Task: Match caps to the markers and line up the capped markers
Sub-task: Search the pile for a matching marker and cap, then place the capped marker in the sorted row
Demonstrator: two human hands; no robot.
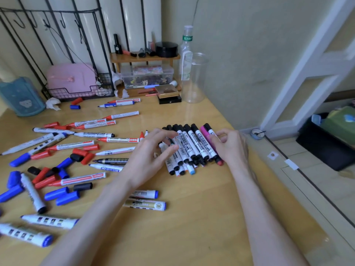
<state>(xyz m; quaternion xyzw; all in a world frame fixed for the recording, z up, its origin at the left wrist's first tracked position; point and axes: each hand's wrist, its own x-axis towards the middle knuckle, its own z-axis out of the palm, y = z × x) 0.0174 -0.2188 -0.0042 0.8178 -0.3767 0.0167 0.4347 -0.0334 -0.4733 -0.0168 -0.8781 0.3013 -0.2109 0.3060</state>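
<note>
Bench (192,227) is glossy yellow wood. Row of capped markers (194,148) sits centre-right on it: white cylindrical plastic barrels with black print, packed side by side and touching, with more lying lower at the near side. Long axes are parallel, running away from the person with the far ends leaning slightly left; black caps all point to the far end. Purple marker (208,139) lies at the row's right end on the same axis, with one black-capped barrel just beyond it. Left hand (151,156) is spread and relaxed, fingertips on the left part of the row. Right hand (230,144) is curled, thumb and fingers pinching the purple marker. Left half of the bench is scatter: uncapped red-tip marker (119,140) lying roughly crosswise with its tip to the left, stubby blue cap (61,192), red cap (76,151), others at mixed angles. Clear plastic jar (194,77) stands upright at the back by the wall
</note>
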